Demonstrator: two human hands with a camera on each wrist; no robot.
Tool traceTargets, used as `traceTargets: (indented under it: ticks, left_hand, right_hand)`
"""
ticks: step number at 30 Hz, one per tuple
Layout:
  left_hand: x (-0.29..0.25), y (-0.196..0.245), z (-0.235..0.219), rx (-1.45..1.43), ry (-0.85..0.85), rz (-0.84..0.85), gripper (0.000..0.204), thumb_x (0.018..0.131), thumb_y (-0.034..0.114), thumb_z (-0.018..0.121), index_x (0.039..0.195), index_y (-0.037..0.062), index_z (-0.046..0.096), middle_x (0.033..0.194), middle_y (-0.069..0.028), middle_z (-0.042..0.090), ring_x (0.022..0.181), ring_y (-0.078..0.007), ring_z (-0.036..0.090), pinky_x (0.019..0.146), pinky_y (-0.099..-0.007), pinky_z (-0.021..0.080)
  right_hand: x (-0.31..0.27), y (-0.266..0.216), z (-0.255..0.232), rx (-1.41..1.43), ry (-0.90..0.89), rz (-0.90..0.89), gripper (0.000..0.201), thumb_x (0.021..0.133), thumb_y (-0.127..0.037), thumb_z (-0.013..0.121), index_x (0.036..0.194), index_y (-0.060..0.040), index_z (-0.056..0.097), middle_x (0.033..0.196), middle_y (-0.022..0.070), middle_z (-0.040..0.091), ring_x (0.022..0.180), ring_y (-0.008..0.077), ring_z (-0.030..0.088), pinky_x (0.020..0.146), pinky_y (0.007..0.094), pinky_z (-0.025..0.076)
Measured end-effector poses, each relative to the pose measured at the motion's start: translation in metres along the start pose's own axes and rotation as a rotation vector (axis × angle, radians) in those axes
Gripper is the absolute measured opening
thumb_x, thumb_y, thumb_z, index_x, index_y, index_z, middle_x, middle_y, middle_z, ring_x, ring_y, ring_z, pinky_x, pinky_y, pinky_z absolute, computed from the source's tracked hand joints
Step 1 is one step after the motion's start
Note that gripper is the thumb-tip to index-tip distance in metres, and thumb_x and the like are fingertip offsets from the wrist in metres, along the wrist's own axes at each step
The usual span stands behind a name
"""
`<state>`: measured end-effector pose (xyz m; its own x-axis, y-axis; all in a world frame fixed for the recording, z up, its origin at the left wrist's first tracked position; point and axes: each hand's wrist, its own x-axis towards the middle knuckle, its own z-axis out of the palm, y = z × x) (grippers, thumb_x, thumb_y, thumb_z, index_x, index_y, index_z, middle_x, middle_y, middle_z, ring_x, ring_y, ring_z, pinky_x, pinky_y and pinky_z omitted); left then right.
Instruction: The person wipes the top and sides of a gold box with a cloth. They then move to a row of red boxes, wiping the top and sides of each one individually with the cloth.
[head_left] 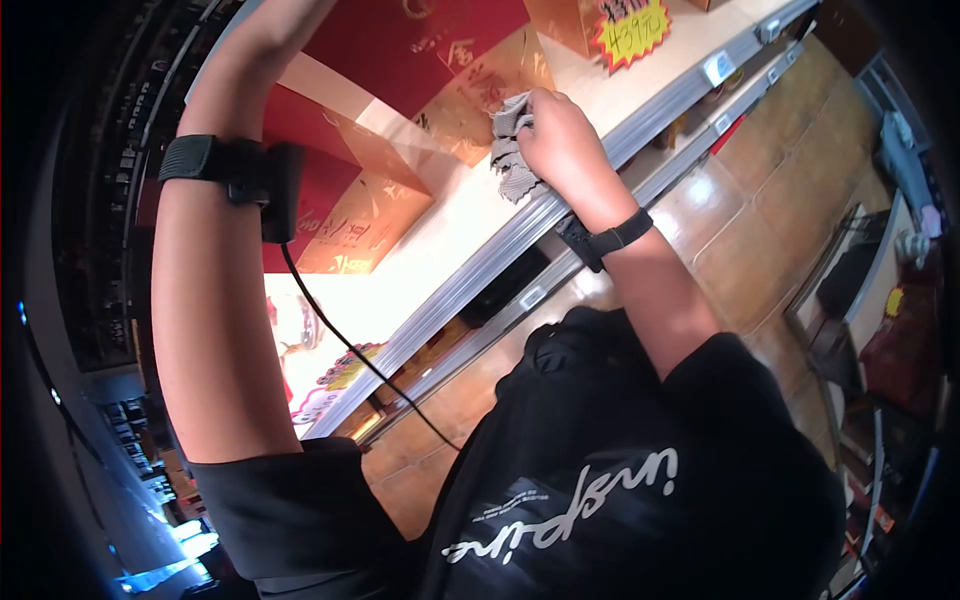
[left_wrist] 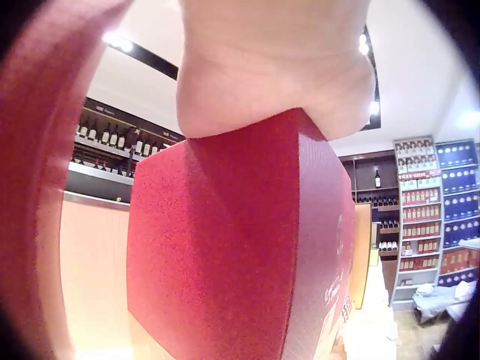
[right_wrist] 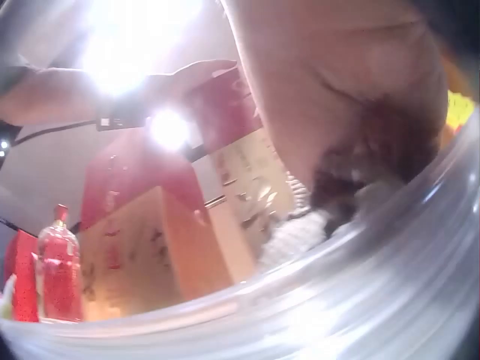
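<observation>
My right hand [head_left: 565,140] holds a bunched grey ribbed cloth [head_left: 514,150] at the front of a pale shelf, its fingers curled around the fabric. In the right wrist view the cloth [right_wrist: 296,236] lies just behind the clear shelf edging, below the shaded palm. My left hand [left_wrist: 277,90] rests over the top corner of a red box [left_wrist: 217,225] with gold lower panels; its fingers are hidden behind the box. In the head view that box [head_left: 400,45] stands near the cloth, and only the left forearm shows.
Another red and gold box [head_left: 345,200] stands beside it. A red bottle [right_wrist: 60,270] is farther along the shelf. A yellow starburst price sign [head_left: 632,35] sits near the front. The shelf edging [head_left: 470,270] runs diagonally, with lower shelves beneath. A black cable [head_left: 340,335] trails from the left wrist camera.
</observation>
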<state>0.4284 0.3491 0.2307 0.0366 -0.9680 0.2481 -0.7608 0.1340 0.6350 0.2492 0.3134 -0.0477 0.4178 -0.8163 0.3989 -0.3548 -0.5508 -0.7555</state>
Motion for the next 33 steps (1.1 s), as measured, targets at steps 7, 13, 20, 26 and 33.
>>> traceTargets:
  ticks: [7, 13, 20, 26, 33]
  left_hand:
    - [0.003, -0.005, 0.005, -0.022, 0.037, -0.088, 0.082, 0.109, 0.066, 0.043, 0.160, 0.0023, 0.047, 0.161, -0.0139, 0.051, 0.147, -0.0211, 0.049, 0.124, -0.0339, 0.033]
    - [0.011, -0.030, 0.001, 0.036, 0.016, 0.031, 0.080, 0.111, 0.065, 0.022, 0.156, 0.0053, 0.053, 0.154, -0.0204, 0.059, 0.145, -0.0310, 0.053, 0.123, -0.0371, 0.034]
    - [0.013, -0.024, 0.001, 0.113, 0.091, -0.152, 0.097, 0.103, 0.078, 0.017, 0.155, 0.0051, 0.055, 0.159, -0.0203, 0.055, 0.150, -0.0342, 0.048, 0.125, -0.0392, 0.031]
    - [0.006, -0.008, -0.001, 0.323, 0.071, -0.131, 0.082, 0.110, 0.062, 0.021, 0.158, 0.0014, 0.047, 0.166, -0.0266, 0.040, 0.158, -0.0385, 0.033, 0.131, -0.0420, 0.024]
    - [0.002, -0.010, 0.005, 0.452, 0.110, -0.046, 0.066, 0.112, 0.051, 0.026, 0.143, 0.0043, 0.062, 0.159, -0.0224, 0.052, 0.151, -0.0380, 0.043, 0.127, -0.0464, 0.032]
  right_hand:
    - [0.077, -0.055, -0.084, 0.024, 0.361, -0.165, 0.028, 0.088, -0.007, 0.067, 0.114, 0.0037, 0.065, 0.113, 0.0259, 0.069, 0.110, 0.0454, 0.066, 0.098, 0.0484, 0.053]
    - [0.105, -0.153, -0.098, 0.153, 0.448, -0.474, 0.026, 0.092, -0.005, 0.065, 0.116, 0.0039, 0.061, 0.116, 0.0246, 0.062, 0.106, 0.0449, 0.065, 0.092, 0.0499, 0.054]
    - [0.044, -0.149, -0.022, 0.133, 0.286, -0.655, 0.045, 0.084, -0.002, 0.071, 0.125, 0.0049, 0.053, 0.119, 0.0265, 0.055, 0.110, 0.0472, 0.059, 0.097, 0.0521, 0.051]
    - [0.013, -0.130, -0.015, 0.049, 0.040, -0.620, 0.041, 0.083, -0.005, 0.073, 0.122, -0.0003, 0.058, 0.121, 0.0228, 0.059, 0.112, 0.0452, 0.060, 0.097, 0.0501, 0.052]
    - [0.044, -0.155, -0.050, 0.058, 0.049, -0.677, 0.029, 0.084, -0.007, 0.069, 0.111, -0.0005, 0.059, 0.110, 0.0211, 0.059, 0.106, 0.0434, 0.061, 0.092, 0.0505, 0.052]
